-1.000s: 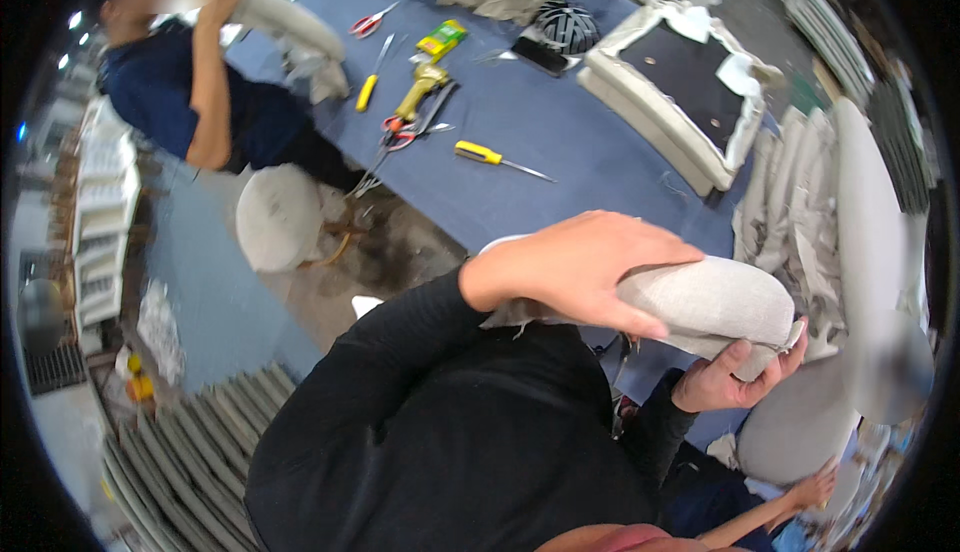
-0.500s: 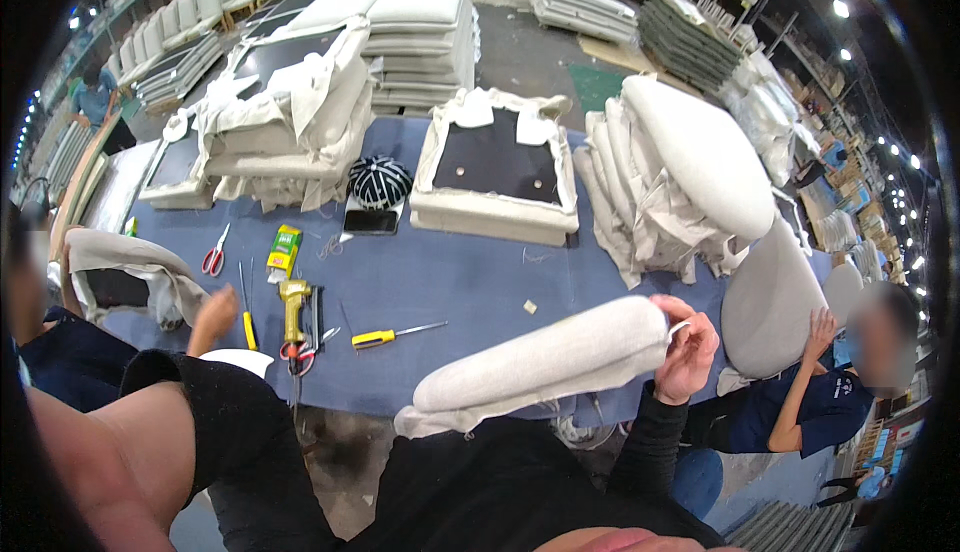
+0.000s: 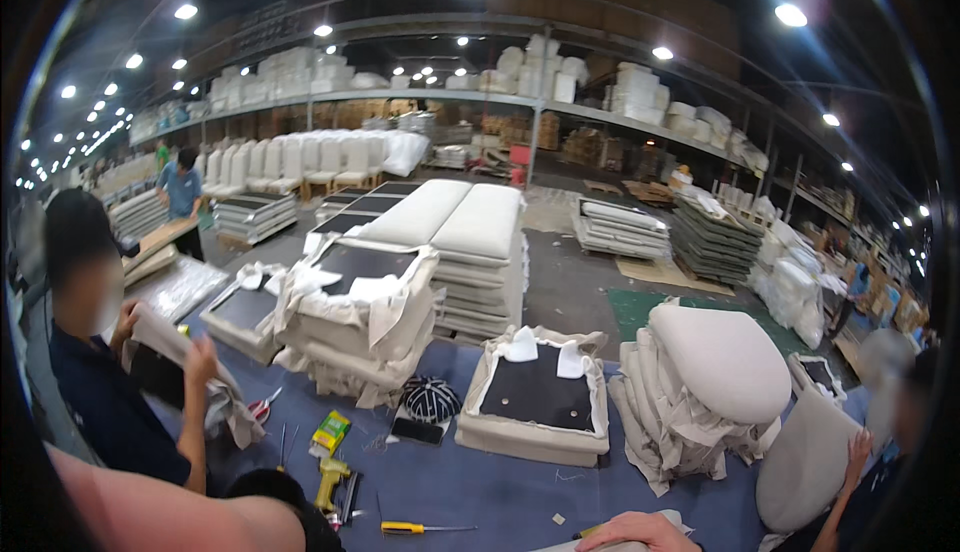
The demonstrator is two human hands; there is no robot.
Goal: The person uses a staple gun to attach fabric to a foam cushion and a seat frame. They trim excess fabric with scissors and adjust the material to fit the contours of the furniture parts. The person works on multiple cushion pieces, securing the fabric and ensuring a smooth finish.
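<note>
At the bottom edge, right of the middle, my right hand curls over a pale fabric-covered cushion, of which only slivers show. A small dark and yellow object lies by its fingertips, too little of it visible to name. My left hand is out of the picture. To the left of my right hand lies a screwdriver with a yellow handle. Beyond it are a yellow-green staple gun, a green and yellow box, a phone and a black and white patterned cap.
On the blue table rest an upturned cushion with a black base, a stack of covered seats and a rounded cushion pile. Co-workers handle covers at left and a grey cushion at right. Red-handled scissors lie left.
The view has tilted up, showing the shelves and lights. The cushion and my right hand have dropped to the bottom edge. At left, the co-worker's hand and cover are raised.
</note>
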